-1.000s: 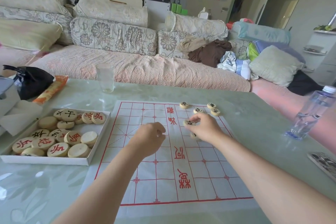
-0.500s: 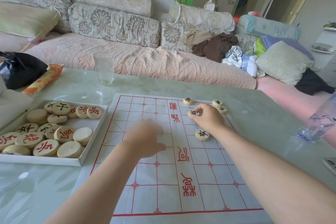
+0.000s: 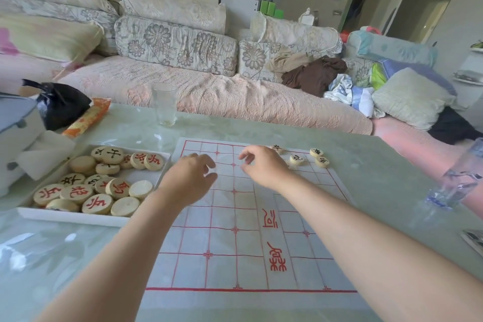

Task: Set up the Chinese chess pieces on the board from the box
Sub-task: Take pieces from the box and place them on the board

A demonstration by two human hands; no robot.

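Right hand (image 3: 264, 168) has left the black pieces (image 3: 296, 159) at the board's (image 3: 235, 264) far right corner and now sits over the board's far middle, close to the left hand (image 3: 189, 181). Its fingers are loosely spread, nothing pinched. Left hand's fingers curl; can't tell if they hold anything. Probably fetching the next piece. Box (image 3: 78, 215) sits left of board, mostly full. Glass (image 3: 164, 104) beyond board, bottle (image 3: 460, 180) right of board; neither blocks.
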